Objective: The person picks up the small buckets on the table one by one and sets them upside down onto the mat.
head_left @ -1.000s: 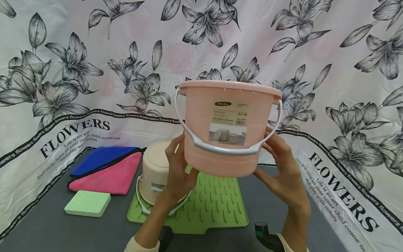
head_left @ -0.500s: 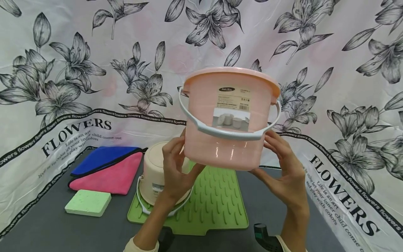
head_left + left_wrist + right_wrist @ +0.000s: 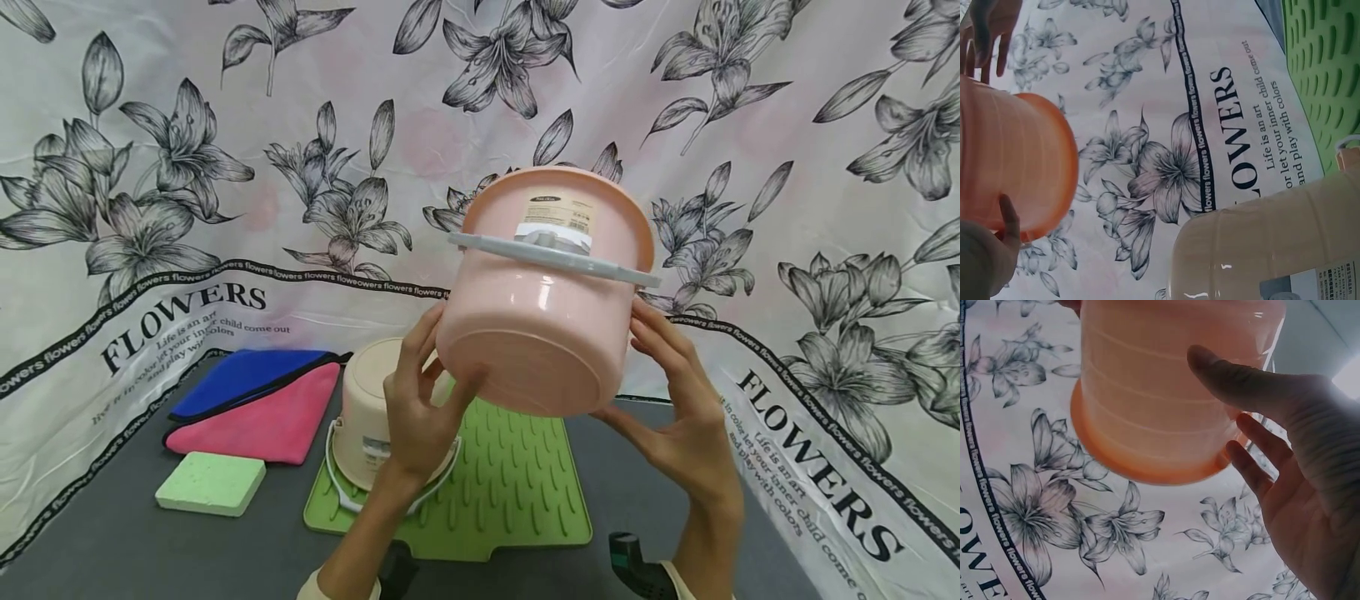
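Note:
A pink plastic bucket [image 3: 540, 308] is held up in the air, its underside tilted toward me and its mouth facing away. Its pale grey handle [image 3: 555, 257] swings across the front, partly over the paper label [image 3: 555, 217]. On the left side my left hand [image 3: 426, 421] grips it low, thumb near the base. My right hand [image 3: 684, 412] holds the opposite side, with its thumb under the bottom edge. In the right wrist view, the thumb lies along the bucket [image 3: 1141, 381] and the fingertips reach its side. The bucket's inside is hidden.
A cream bucket [image 3: 367, 392] stands upside down on a green ridged mat [image 3: 517, 492], its handle lowered. Left of it lie folded blue and pink cloths [image 3: 255, 417] and a light green sponge [image 3: 212, 483]. Flower-printed fabric [image 3: 330, 50] hangs behind the grey table [image 3: 225, 558].
The pink bucket was nearly upright with its label facing me. It has risen a little, then tipped back so its underside shows, while the handle moved up across the label.

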